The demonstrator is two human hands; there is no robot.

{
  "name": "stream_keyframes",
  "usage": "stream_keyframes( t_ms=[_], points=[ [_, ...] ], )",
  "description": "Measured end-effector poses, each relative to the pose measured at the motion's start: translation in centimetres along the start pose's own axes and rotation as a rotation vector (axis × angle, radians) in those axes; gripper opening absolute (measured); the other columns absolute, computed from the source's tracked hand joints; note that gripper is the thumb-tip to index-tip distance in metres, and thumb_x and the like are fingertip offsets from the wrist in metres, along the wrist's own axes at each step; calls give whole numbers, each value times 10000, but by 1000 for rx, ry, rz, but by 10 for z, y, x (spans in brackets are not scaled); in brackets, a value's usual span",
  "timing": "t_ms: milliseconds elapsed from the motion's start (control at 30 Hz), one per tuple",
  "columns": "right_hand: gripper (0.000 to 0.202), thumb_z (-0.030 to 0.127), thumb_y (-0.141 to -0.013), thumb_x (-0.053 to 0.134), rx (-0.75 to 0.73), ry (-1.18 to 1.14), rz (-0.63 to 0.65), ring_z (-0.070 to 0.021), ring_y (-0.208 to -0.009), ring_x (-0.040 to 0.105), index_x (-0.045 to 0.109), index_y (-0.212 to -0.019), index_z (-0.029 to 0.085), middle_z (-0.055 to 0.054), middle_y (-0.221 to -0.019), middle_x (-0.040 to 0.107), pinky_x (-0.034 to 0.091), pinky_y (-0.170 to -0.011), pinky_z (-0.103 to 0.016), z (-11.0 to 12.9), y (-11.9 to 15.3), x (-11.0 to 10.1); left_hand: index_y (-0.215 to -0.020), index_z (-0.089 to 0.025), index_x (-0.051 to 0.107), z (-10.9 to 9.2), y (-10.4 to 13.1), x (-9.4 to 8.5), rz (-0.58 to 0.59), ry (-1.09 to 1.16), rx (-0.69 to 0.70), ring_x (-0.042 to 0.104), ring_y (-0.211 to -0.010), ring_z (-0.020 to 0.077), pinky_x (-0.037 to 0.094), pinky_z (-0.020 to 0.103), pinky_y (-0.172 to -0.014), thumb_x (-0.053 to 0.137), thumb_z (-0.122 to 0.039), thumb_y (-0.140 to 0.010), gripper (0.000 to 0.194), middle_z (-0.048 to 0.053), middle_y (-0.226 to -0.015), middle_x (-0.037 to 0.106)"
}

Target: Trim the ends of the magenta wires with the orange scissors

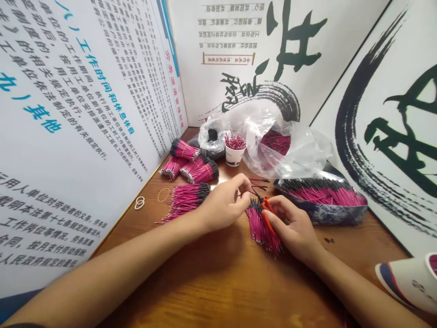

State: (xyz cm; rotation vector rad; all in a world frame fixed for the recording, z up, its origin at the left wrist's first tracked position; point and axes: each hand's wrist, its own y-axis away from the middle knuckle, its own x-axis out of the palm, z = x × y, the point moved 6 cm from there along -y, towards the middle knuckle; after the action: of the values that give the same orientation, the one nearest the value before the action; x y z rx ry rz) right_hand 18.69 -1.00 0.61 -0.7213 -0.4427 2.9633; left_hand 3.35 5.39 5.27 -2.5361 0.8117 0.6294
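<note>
My right hand (pixel 293 223) is wrapped round the orange handles of small pliers or cutters (pixel 269 212), whose dark tip points up and left. My left hand (pixel 228 202) has its thumb and fingertips pinched together beside that tip; what they hold is too small to make out. Beneath the tool lies a loose pile of magenta sticks with black ends (pixel 261 228). Left of my left hand, another spread of such sticks (pixel 186 200) rests on the wooden table (pixel 211 287). A few loose sticks (pixel 259 183) lie just behind the tool.
Banded bundles (pixel 200 169) are stacked at the back left, near a paper cup (pixel 235 154) of sticks. Plastic bags (pixel 300 155) stand behind, a filled tray (pixel 334 212) at right. Another cup (pixel 406 282) lies tilted at far right. Printed panels (pixel 102 91) enclose the table.
</note>
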Motion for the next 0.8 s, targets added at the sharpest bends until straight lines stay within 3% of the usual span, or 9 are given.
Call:
stream_keyframes(
  t_ms=[167, 267, 367, 500, 633, 700, 800],
  points=[
    [114, 327, -937, 562, -11, -36, -81, -140, -610, 556, 557, -934, 213, -1, -741, 614, 432, -555, -239, 2, 1, -5, -805, -203, 543, -15, -5, -52, 153, -586, -131, 522, -640, 153, 301, 289, -588, 484, -181, -841, 72, 8, -738, 622],
    [113, 325, -931, 568, -8, -42, -96, -135, -591, 542, 557, -922, 213, 6, -718, 600, 421, -543, -237, 1, 0, -5, -762, -203, 547, -6, -5, -77, 257, -784, -216, 524, -640, 162, 296, 294, -577, 459, -190, -851, 126, 28, -764, 631],
    [118, 325, -926, 578, 0, -42, -73, -134, -576, 526, 574, -907, 208, 11, -692, 588, 407, -533, -240, 0, -1, -4, -712, -191, 534, 6, -5, -89, 306, -912, -269, 485, -599, 151, 271, 300, -554, 441, -163, -838, 159, 40, -736, 599],
    [127, 332, -929, 578, 7, -46, -48, -138, -587, 531, 581, -907, 206, 5, -702, 600, 411, -540, -243, -2, 0, -2, -689, -188, 543, 20, -6, -89, 357, -956, -311, 463, -567, 147, 258, 301, -537, 452, -137, -791, 146, 37, -685, 580],
    [127, 332, -936, 569, 11, -48, -49, -137, -576, 529, 583, -919, 207, 6, -697, 598, 402, -527, -244, -2, 2, -2, -745, -191, 590, 18, -8, -82, 329, -914, -254, 527, -618, 161, 286, 294, -552, 449, -161, -829, 167, 43, -744, 642],
    [122, 328, -935, 572, 9, -48, -64, -138, -587, 538, 583, -922, 208, 3, -710, 605, 406, -533, -244, -2, 1, -3, -795, -193, 607, 10, -8, -70, 290, -880, -188, 572, -677, 176, 316, 289, -567, 440, -192, -870, 182, 47, -809, 678],
    [111, 324, -931, 579, 5, -54, -88, -143, -614, 560, 578, -921, 213, 0, -727, 616, 428, -554, -241, -2, 0, -4, -838, -186, 618, 1, -4, -35, 320, -804, -49, 621, -753, 191, 368, 283, -598, 431, -194, -906, 198, 47, -849, 700]
  ],
)
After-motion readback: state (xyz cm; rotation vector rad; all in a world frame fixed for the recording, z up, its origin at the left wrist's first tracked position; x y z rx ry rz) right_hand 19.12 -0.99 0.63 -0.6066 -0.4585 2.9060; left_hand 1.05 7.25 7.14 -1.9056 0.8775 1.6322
